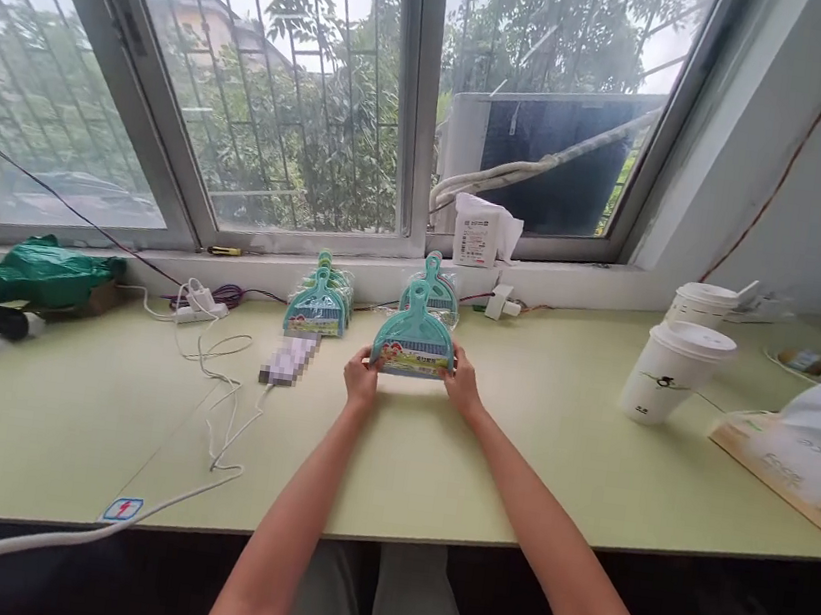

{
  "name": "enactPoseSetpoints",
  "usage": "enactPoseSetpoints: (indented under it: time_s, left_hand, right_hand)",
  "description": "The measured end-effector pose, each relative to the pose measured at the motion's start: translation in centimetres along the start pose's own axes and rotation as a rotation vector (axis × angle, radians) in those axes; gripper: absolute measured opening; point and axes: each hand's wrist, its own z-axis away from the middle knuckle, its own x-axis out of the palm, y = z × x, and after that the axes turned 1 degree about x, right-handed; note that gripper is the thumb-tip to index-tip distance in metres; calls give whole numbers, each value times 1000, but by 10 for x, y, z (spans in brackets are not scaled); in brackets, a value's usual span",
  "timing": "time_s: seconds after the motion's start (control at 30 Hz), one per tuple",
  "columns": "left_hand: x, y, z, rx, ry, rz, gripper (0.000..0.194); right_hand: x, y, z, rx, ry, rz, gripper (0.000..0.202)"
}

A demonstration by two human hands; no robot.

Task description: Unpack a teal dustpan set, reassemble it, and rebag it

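Note:
A teal mini dustpan-and-brush set (416,334) in clear wrap stands upright on the table, handle up, with a printed label along its lower part. My left hand (360,379) grips its left lower edge and my right hand (462,383) its right one. Another teal dustpan set (433,272) stands just behind it, partly hidden. To the left, several similar dustpan sets (318,303) stand in a row one behind another, near the window sill.
Left of my hands lie a pixelated object (289,359), white cables (231,440), a power strip (201,308) and a green plastic bag (37,269). At right stand a white lidded cup (676,378), a second cup (699,305) and a tissue pack (804,455). A white box (478,236) sits on the sill.

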Motion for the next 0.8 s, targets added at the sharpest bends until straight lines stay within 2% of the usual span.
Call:
enactPoseSetpoints:
  time_s: [0.1,0.23,0.33,0.47,0.67,0.8]
  left_hand:
    - [12,-4,-11,23,-32,-47,21]
    - [30,-8,-38,51,-98,-138,15]
    - [51,-15,-64,112,-118,-110,12]
    - [84,-27,-103,211,-93,-69,14]
    - [127,-45,-161,223,12,-52,31]
    - [143,-52,-184,223,-9,-89,47]
  right_hand:
    - [-3,8,-5,-95,63,172,63]
    - [-7,20,-24,-124,86,294,65]
    - [-9,31,-47,-120,86,348,64]
    - [-7,50,-88,-70,172,429,63]
    - [9,83,-145,-87,257,592,61]
    - [17,99,-165,-155,242,668,71]
